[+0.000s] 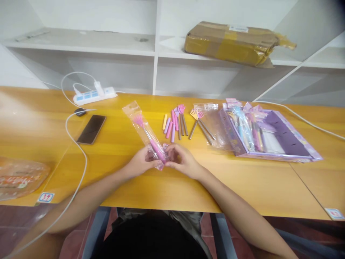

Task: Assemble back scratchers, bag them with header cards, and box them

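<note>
Presently in hand: one pink scratcher point(155, 145) with a metal rod, inside a clear sleeve point(132, 109), held above the near part of the table point(151, 194), claw head pointing away and to the left.
Left hand point(144, 160): closed round the handle end through the film, fingers curled beneath, thumb over the lower end.
Right hand point(183, 160): thumb and fingers bent into a loose ring, tips on the lower end of the clear sleeve; how firmly they pinch cannot be told.
Loose handles point(169, 126): yellow, purple and pink, lying in a cluster beyond the hands.
Metal-rod scratchers: purple and pink heads point(180, 109) beside the loose handles; a yellow head point(194, 114) and another pink one further right, rods splayed.
Clear bags point(219, 135): flat, between those rods and the box.
Purple box point(309, 154): open, at the right; packaged scratchers point(244, 129) fill its left part, some overhanging the rim.
Phone point(91, 129): lying flat at the left, screen dark.
Power strip point(94, 95): near the shelving, plugs fitted, white cable point(85, 162) trailing toward the near edge.
Carton point(229, 41): taped, on the shelf point(107, 43), one end torn.
</note>
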The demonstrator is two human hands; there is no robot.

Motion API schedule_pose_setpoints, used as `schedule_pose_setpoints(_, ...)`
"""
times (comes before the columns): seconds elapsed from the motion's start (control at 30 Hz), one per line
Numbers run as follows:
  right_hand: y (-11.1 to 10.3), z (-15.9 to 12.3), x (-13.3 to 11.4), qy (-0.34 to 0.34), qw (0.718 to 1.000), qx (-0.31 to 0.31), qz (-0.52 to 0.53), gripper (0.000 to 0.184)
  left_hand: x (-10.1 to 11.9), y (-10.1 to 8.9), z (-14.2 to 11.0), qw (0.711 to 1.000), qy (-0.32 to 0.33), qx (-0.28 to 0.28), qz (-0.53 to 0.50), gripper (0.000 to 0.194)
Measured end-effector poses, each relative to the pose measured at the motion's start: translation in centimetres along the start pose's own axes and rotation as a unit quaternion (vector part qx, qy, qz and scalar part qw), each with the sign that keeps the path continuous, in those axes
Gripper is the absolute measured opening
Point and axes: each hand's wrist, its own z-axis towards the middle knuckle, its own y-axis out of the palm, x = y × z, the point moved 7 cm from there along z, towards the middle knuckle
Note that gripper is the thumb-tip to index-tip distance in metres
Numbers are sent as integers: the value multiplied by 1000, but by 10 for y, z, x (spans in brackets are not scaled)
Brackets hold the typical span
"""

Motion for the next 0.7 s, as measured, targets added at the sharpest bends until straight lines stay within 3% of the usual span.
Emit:
schedule_pose_setpoints(0.2,14,-1,7,58,991,-82,87,40,-5,0,-2,1000,-17,-13,23,40)
schedule_pose_setpoints(0.5,10,0,12,67,994,-72,49,54,-2,2,-4,998,-31,-9,53,36)
schedule_pose_setpoints(0.7,11,0,14,49,997,-67,4,56,-12,12,-7,997,-58,-59,13,54)
